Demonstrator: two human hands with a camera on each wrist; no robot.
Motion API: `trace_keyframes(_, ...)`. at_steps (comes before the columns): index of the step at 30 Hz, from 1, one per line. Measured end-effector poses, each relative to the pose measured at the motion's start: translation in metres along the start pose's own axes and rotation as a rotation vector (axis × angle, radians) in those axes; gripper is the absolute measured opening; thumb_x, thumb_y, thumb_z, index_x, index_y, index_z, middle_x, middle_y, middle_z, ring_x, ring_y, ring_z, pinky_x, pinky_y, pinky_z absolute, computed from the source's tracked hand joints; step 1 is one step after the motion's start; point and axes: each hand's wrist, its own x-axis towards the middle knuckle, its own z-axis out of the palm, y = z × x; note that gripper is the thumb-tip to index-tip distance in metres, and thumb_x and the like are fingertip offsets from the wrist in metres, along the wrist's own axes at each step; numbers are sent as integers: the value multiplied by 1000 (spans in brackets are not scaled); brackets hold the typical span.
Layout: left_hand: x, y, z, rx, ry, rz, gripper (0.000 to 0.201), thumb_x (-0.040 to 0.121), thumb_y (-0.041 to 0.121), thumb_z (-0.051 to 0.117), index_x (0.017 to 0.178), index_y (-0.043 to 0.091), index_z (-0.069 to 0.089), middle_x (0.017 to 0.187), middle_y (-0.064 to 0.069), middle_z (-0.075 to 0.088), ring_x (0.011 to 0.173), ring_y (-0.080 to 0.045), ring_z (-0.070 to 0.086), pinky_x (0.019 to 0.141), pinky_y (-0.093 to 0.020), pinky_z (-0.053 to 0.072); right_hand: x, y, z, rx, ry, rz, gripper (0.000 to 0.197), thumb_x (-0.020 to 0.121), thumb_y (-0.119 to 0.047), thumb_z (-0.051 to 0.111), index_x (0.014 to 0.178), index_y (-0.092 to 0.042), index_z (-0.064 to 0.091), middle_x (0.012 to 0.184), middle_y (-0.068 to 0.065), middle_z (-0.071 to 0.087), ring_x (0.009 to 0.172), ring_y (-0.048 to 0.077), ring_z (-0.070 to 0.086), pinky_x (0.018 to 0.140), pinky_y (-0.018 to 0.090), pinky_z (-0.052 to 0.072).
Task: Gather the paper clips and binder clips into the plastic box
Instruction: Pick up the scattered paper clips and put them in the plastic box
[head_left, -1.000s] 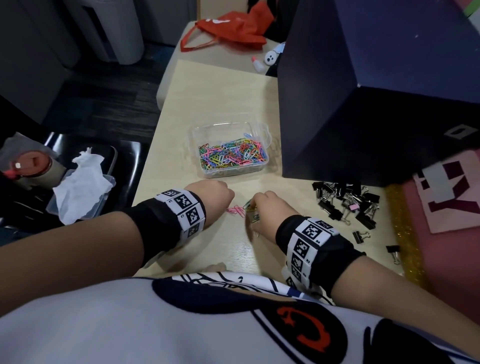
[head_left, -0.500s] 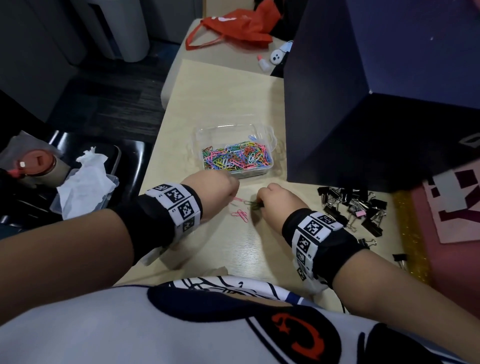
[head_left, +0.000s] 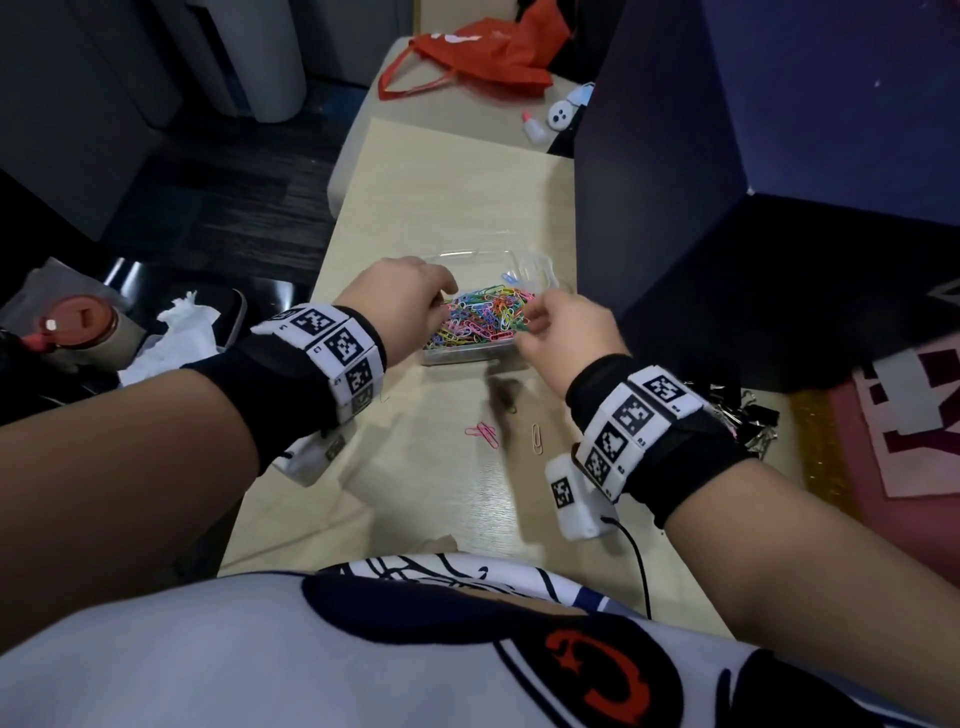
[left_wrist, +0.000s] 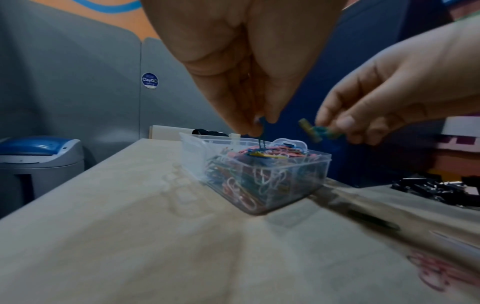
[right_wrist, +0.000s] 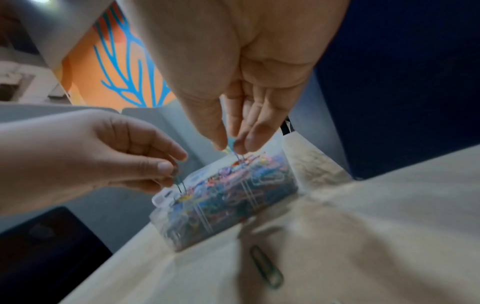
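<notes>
Clear plastic box (head_left: 540, 270), heaped with paper clips: our left hand (head_left: 405, 296) and right hand (head_left: 566, 332) have risen from the table (head_left: 441, 197), each pinching clips over it. Drop imminent; binder clips (head_left: 753, 421) untouched.

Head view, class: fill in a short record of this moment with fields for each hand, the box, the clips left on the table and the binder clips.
left hand: pinches a dark paper clip over the plastic box
right hand: pinches a few paper clips above the box
plastic box: open, nearly full of coloured paper clips
loose clips: pink paper clips and a pale paper clip on the table
binder clips: black pile on the table, right of the right wrist
</notes>
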Motion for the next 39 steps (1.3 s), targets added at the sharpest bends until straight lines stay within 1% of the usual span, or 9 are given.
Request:
trace_keyframes(3,-3,2,3,-41,19,19,35,89,23,61,123,16,60,116,-9,61,106,-28,59,92,-35,44,1,0,-5,-68,-42,33,31,87,-23,63,117,-15,60,114,4,64,108,24,59,91,28,44)
trace_keyframes(6,-13,9,5,-63,46,93,28,87,19,61,116,17,63,113,-9,58,96,-30,61,87,-38,48,-14,3,-2,-385,-334,91,25,87,-19,59,109,-9,64,109,9,67,102,26,63,77,27,48)
trace_keyframes(9,-24,22,13,24,-126,169,25,89,19,54,113,19,63,112,-6,58,103,-28,58,85,-35,47,-33,10,9,-470,-529,136,27,83,-20,64,108,-10,64,107,7,67,100,26,65,70,26,47)
trace_keyframes(12,-32,31,30,179,-390,214,28,91,27,53,118,23,59,118,-1,55,110,-25,56,87,-34,48,-40,15,24,-435,-477,148,32,85,-15,60,116,-8,53,113,11,63,105,30,62,79,31,49)
trace_keyframes(15,-38,32,46,284,-502,266,30,90,36,56,118,26,58,113,-1,54,106,-26,57,82,-37,51,-34,18,32,-367,-415,127,27,91,-12,52,118,-7,53,117,13,61,108,31,59,84,30,48)
trace_keyframes(21,-43,35,50,339,-505,343,26,93,33,51,115,22,58,108,-5,55,100,-29,58,79,-40,51,-33,16,44,-267,-363,-16,53,78,-35,72,122,-13,53,119,9,46,107,29,55,95,37,47)
trace_keyframes(25,-44,31,49,377,-496,325,24,95,26,44,112,18,58,103,-6,57,95,-30,60,77,-40,52,-34,12,53,-306,-349,-167,39,83,-26,67,118,-12,56,117,10,46,107,31,55,93,38,47)
trace_keyframes(30,-43,21,50,431,-478,266,25,95,22,40,107,14,61,104,-6,58,95,-28,60,67,-34,44,-36,14,50,-313,-345,-201,26,89,-13,54,114,-13,60,114,11,51,104,33,58,91,40,47)
trace_keyframes(39,-34,26,46,299,-423,226,26,91,27,48,115,20,56,111,-5,55,104,-28,56,80,-37,50,-39,19,41,-341,-341,-159,30,88,-17,55,118,-12,58,118,10,52,110,30,55,90,34,45)
